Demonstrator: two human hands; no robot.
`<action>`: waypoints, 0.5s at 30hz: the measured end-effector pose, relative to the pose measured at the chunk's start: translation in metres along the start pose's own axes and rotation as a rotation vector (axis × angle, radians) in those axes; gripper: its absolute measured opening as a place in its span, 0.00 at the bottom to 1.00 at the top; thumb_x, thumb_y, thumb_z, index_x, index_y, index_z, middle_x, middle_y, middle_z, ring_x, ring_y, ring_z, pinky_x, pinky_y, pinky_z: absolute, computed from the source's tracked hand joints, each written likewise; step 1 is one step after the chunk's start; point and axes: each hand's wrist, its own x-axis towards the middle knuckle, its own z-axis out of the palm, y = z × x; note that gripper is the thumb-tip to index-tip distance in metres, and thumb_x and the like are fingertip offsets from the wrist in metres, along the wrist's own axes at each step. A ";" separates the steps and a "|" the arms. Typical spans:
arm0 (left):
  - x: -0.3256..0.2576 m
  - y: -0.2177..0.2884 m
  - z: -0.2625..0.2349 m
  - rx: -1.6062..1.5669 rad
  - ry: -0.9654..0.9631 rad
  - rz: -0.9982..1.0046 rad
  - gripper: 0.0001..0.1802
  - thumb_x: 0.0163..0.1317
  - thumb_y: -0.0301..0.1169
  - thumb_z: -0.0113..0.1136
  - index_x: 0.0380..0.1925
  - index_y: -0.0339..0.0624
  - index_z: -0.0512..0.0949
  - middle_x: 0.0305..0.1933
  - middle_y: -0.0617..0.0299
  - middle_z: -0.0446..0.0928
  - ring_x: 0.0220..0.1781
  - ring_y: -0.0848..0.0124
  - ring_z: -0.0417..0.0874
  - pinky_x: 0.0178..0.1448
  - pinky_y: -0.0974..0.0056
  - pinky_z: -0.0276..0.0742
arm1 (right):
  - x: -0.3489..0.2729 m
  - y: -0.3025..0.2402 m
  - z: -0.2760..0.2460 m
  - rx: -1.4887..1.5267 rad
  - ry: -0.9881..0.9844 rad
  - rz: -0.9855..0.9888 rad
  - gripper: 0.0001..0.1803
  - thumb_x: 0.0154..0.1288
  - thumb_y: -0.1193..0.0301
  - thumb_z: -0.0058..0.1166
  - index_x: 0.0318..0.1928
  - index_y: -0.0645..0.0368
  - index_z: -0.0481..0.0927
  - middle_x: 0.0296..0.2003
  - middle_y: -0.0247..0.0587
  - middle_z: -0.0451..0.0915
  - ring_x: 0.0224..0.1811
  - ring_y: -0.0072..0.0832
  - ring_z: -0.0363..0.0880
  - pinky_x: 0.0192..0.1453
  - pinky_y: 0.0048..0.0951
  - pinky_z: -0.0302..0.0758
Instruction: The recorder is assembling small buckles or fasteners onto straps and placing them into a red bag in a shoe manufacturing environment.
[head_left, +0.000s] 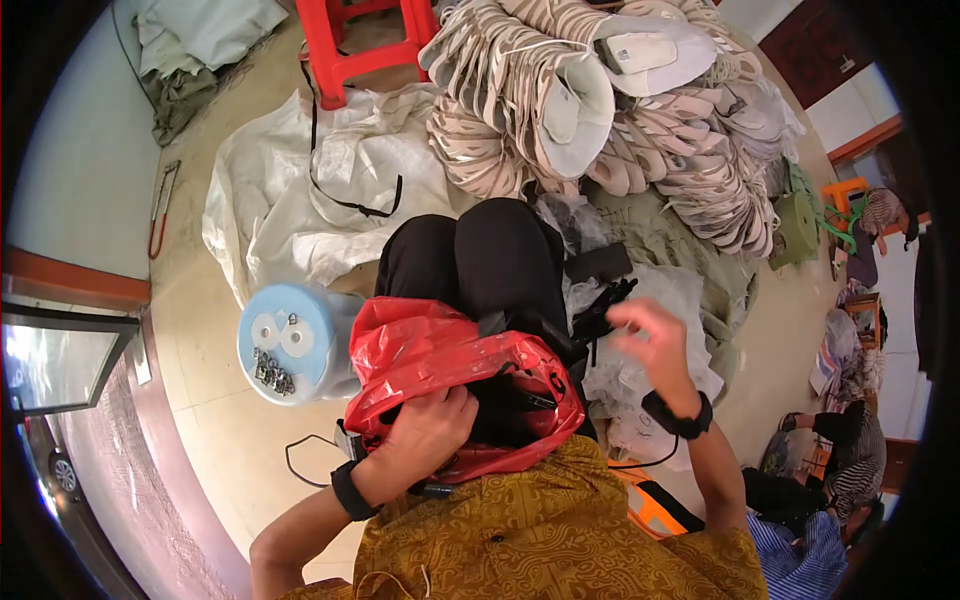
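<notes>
Here, going left to right: a pale blue drum (290, 345) stands on the floor (200, 300) beside the seated person's knee, its round top carrying 2 white rings and a small heap of metal clips (272, 372). Behind it lies a crumpled white woven sack (300, 190) with a black strap across it.

On the lap sits a red plastic bag (450, 370), its mouth pulled open and dark black pieces showing inside. The left hand (430, 430) is curled against the near edge of the bag, fingers bent in at the opening — whether it grips the plastic or something within I cannot tell.

The right hand (655, 335) is raised just beside the knee, blurred, fingers loosely spread and seemingly let go, close to a bunch of black straps (600, 305) that lies on clear plastic wrapping. It may be touching them; the blur hides that.

Beyond the knees a large heap of stacked whitish shoe insoles (600, 110) fills the floor. As a judgement, the work looks mid-way: the bag is well filled with black parts, while many loose pieces remain outside — nothing looks finished.
</notes>
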 end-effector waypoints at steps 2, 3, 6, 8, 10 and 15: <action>-0.001 -0.004 -0.005 -0.030 -0.005 0.037 0.08 0.44 0.30 0.50 0.27 0.41 0.70 0.29 0.60 0.69 0.40 0.66 0.70 0.41 0.66 0.67 | 0.001 -0.036 0.010 -0.139 -0.161 -0.489 0.08 0.42 0.75 0.58 0.27 0.59 0.76 0.26 0.37 0.75 0.27 0.30 0.75 0.28 0.27 0.72; -0.003 -0.004 -0.006 -0.031 -0.005 0.032 0.08 0.44 0.30 0.50 0.27 0.41 0.70 0.29 0.60 0.69 0.40 0.66 0.70 0.41 0.66 0.67 | 0.000 -0.047 0.023 -0.181 -0.223 -0.685 0.08 0.40 0.74 0.59 0.25 0.58 0.76 0.26 0.35 0.75 0.28 0.29 0.75 0.30 0.27 0.73; -0.011 -0.004 -0.008 -0.202 -0.007 0.036 0.06 0.43 0.29 0.50 0.23 0.42 0.67 0.28 0.60 0.68 0.39 0.64 0.71 0.41 0.66 0.68 | -0.009 -0.067 0.057 -0.622 -0.344 -0.716 0.04 0.40 0.71 0.52 0.19 0.57 0.73 0.21 0.35 0.70 0.20 0.27 0.69 0.21 0.25 0.63; -0.015 -0.003 -0.007 -0.227 0.022 0.091 0.06 0.42 0.28 0.50 0.23 0.41 0.67 0.28 0.59 0.68 0.38 0.63 0.71 0.41 0.65 0.69 | -0.007 -0.065 0.076 -0.781 -0.323 -0.775 0.04 0.38 0.71 0.51 0.17 0.56 0.72 0.18 0.33 0.67 0.18 0.26 0.66 0.21 0.25 0.60; -0.017 -0.005 -0.005 -0.259 0.036 0.080 0.07 0.41 0.28 0.51 0.23 0.41 0.67 0.28 0.58 0.68 0.37 0.63 0.71 0.40 0.65 0.69 | -0.006 -0.065 0.087 -0.937 -0.301 -0.840 0.04 0.37 0.70 0.49 0.16 0.56 0.71 0.15 0.31 0.64 0.17 0.24 0.63 0.20 0.24 0.57; -0.024 -0.008 -0.006 -0.499 0.069 -0.001 0.10 0.42 0.25 0.55 0.27 0.38 0.68 0.29 0.55 0.70 0.34 0.63 0.74 0.36 0.65 0.72 | -0.002 -0.066 0.088 -0.913 -0.409 -0.842 0.07 0.34 0.69 0.49 0.10 0.56 0.68 0.11 0.32 0.62 0.15 0.25 0.64 0.20 0.26 0.57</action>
